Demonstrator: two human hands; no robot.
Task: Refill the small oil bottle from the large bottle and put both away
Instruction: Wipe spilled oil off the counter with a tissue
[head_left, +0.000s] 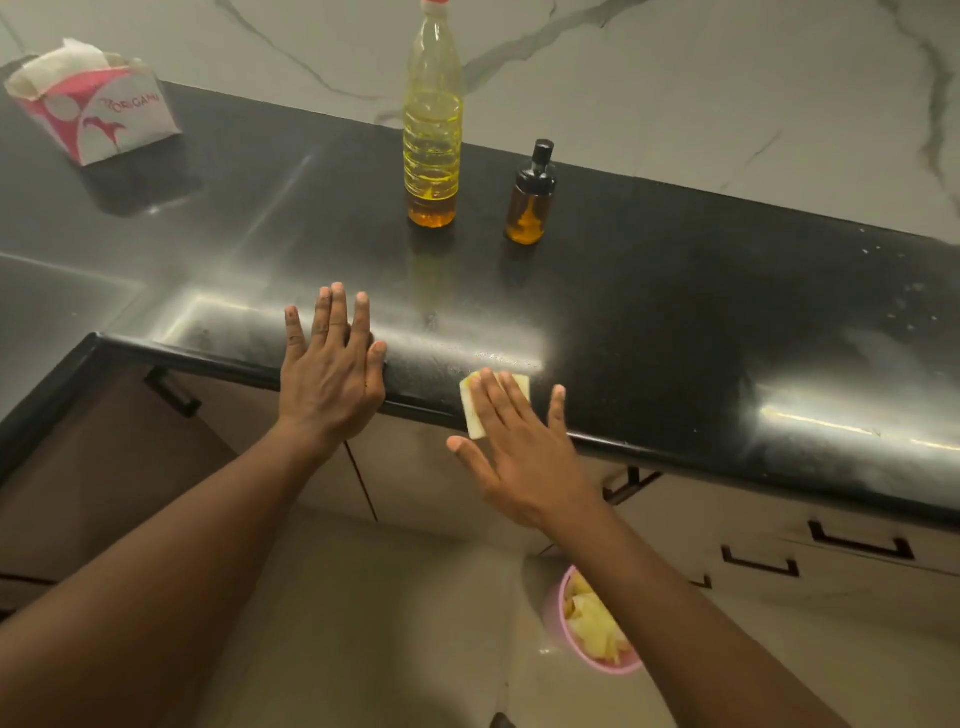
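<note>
Standing on the far part of the glossy black stone countertop (675, 322): two bottles, upright, near each other but not touching. One is a tall clear ribbed plastic bottle with a red-and-white cap (432, 130), with amber oil only in its lowest section. Just right of it is one small brown glass bottle with a black top (531, 202); its fill level is hard to read through the dark glass, perhaps about half.

Two bare hands at the near counter edge. Left hand (332, 364): flat, fingers straight and slightly spread, resting on the edge, holding nothing. Right hand (519, 457): fingers straight and fanned, pressing one pale yellow folded square wipe (474, 415) onto the edge; the wipe shows on either side of the fingers.

Far left on the counter: one pink-and-white tissue box (98, 114), with white tissue sticking out of the top.

On the floor, near right: one pink round bin (555, 613) holding crumpled yellowish papers.

Behind the counter: white veined marble wall (727, 78).
</note>
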